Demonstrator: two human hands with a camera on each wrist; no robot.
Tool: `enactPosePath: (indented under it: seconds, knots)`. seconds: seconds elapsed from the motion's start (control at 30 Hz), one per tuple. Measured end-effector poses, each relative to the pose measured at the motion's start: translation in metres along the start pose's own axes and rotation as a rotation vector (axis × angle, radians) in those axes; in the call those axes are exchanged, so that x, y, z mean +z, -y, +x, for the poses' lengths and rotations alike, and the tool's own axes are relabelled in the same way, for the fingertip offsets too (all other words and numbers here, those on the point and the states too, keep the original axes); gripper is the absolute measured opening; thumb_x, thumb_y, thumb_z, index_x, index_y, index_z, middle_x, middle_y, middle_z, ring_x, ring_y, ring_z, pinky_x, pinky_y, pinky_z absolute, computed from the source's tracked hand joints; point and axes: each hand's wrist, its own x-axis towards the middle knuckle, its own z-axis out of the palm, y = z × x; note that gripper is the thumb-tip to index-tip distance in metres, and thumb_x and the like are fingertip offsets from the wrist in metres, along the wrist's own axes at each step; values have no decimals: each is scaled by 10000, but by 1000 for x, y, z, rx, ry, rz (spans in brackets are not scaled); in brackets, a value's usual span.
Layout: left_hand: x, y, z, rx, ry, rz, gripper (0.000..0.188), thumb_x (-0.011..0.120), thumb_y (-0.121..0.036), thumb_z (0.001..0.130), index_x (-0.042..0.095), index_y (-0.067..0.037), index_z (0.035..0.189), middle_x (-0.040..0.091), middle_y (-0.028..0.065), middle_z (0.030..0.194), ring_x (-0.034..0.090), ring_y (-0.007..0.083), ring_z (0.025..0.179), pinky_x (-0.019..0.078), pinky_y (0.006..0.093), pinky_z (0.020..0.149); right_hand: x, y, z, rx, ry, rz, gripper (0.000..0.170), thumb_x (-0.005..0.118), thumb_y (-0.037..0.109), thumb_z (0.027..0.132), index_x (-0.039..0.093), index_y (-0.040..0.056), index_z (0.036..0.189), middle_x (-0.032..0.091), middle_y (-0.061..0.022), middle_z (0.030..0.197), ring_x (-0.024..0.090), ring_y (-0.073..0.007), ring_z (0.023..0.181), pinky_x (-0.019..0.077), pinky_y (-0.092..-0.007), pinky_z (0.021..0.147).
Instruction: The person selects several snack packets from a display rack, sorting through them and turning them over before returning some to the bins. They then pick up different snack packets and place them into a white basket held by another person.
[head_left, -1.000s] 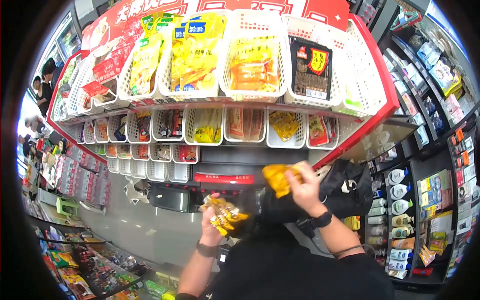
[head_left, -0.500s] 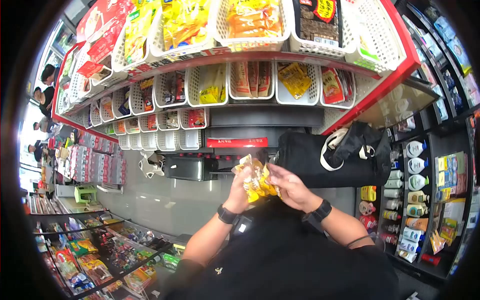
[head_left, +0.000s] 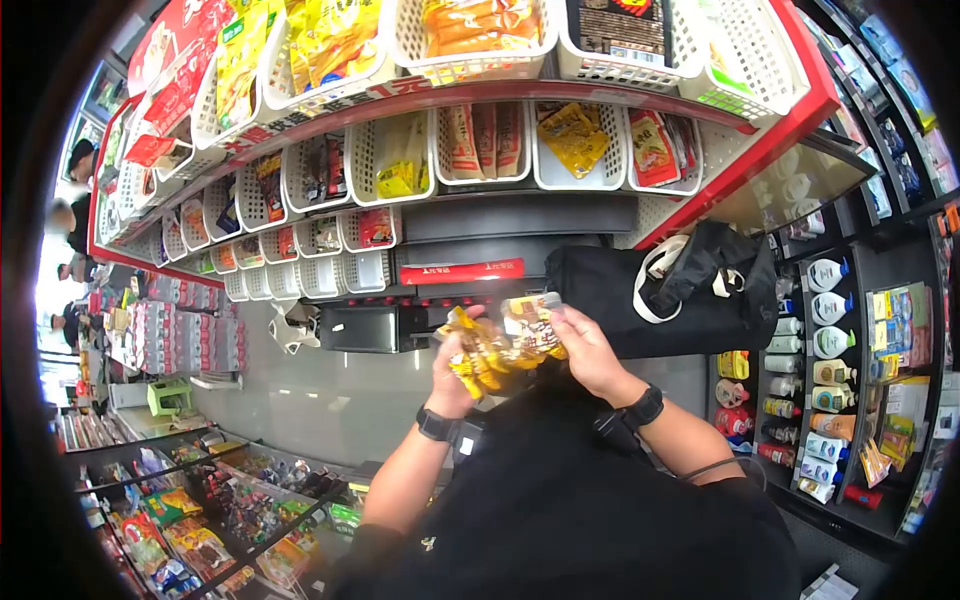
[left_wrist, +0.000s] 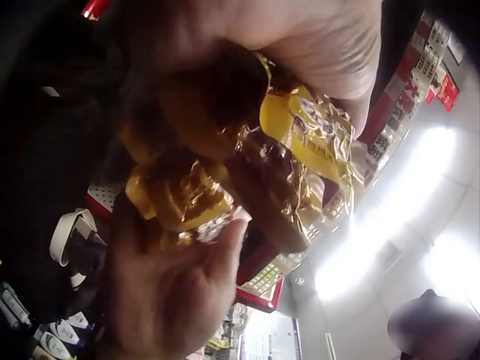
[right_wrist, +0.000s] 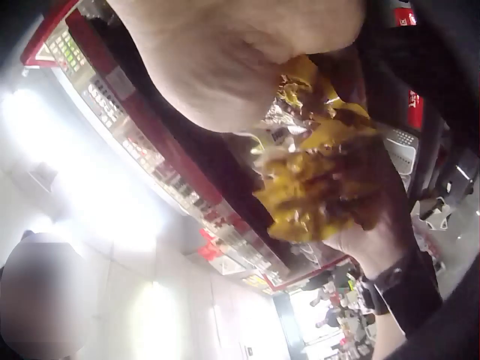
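In front of the black shirt, my left hand (head_left: 452, 383) grips a bunch of shiny yellow snack packets (head_left: 476, 354). My right hand (head_left: 594, 362) pinches another snack packet (head_left: 532, 326), brown and yellow with pale print, by its right end. That packet overlaps the bunch's right side in the head view. The left wrist view shows the crinkled foil of the packets (left_wrist: 281, 161) close up, with the right hand (left_wrist: 176, 292) below. In the right wrist view the yellow bunch (right_wrist: 315, 195) looks blurred, and the left hand's fingers are mostly hidden behind it.
Ahead stands a red-edged shelf with white baskets of snacks; one basket (head_left: 580, 172) holds a yellow packet (head_left: 574, 138). A black bag (head_left: 610, 305) with pale handles lies to the right of the hands. Bottles (head_left: 832, 340) line the right shelf, and snack racks stand at lower left.
My right hand has come down from beside the shelf with its packet to meet the left hand's bunch. Between the last two frames the hands draw slightly apart and the packet's printed face shows.
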Motion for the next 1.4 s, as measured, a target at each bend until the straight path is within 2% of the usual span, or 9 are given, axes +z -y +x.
enactPosePath:
  seconds: [0.23,0.47,0.67,0.73,0.87,0.93,0.97,1.2,1.4]
  knots:
    - [13,13,5,-80,-21,-117,574,593,-414,855,468,-70,1297,578,100,1222,566,246,1124,447,403,978,28,-5,15,-317,-47,-632,291,427,181,993,525,-25,1173,586,-148,995,573,-307,936,428,-347,870]
    - [-2,20,10,-112,-129,-91,619,571,-490,842,480,-112,1323,590,75,1238,584,243,1114,470,396,951,25,-14,28,-404,-89,-1226,327,414,269,958,548,-21,1028,462,-174,1276,448,-330,1151,320,-446,959]
    - [-38,25,12,-149,-60,-206,640,549,-540,839,499,-88,1289,591,111,1222,586,269,1103,456,427,967,37,13,26,15,92,-853,428,467,266,945,412,-30,1248,471,-220,1263,475,-369,1171,396,-423,970]
    - [-25,16,7,-113,-4,-295,799,561,-586,805,393,-64,1385,586,144,1207,576,321,1109,436,453,994,17,22,46,-451,33,-1122,361,561,232,896,499,23,1184,536,-181,1176,519,-353,1108,423,-412,942]
    - [-38,6,-2,-79,-44,-368,807,586,-557,796,378,-62,1398,565,135,1220,556,335,1125,429,494,995,-28,117,115,-805,-199,-1621,206,556,56,775,602,45,976,599,-136,1022,543,-341,961,430,-440,841]
    - [-42,1,-12,-43,-88,-381,776,578,-551,805,399,-66,1384,560,124,1224,550,333,1129,421,481,1006,-41,157,144,-885,-131,-1988,288,566,15,711,611,65,992,606,-109,1003,546,-295,1012,404,-448,889]
    - [-49,0,-17,-12,-74,-355,747,560,-549,819,412,-73,1376,545,114,1250,533,329,1151,401,467,1028,-46,163,154,-649,-135,-2154,414,543,31,750,594,105,1155,584,-89,1182,514,-308,1149,381,-420,990]
    - [-60,-9,-50,44,-148,-346,717,504,-582,839,439,-85,1352,577,136,1219,548,332,1136,434,473,978,-76,159,193,-759,25,-2350,332,526,100,791,636,117,1104,546,-88,1262,506,-296,1189,420,-405,989]
    - [-76,-6,-58,57,-204,-342,722,505,-619,818,499,-72,1289,580,160,1213,552,338,1127,434,471,975,-72,165,160,-868,-208,-1715,170,601,94,827,655,67,986,658,-76,968,604,-278,1003,486,-360,838]
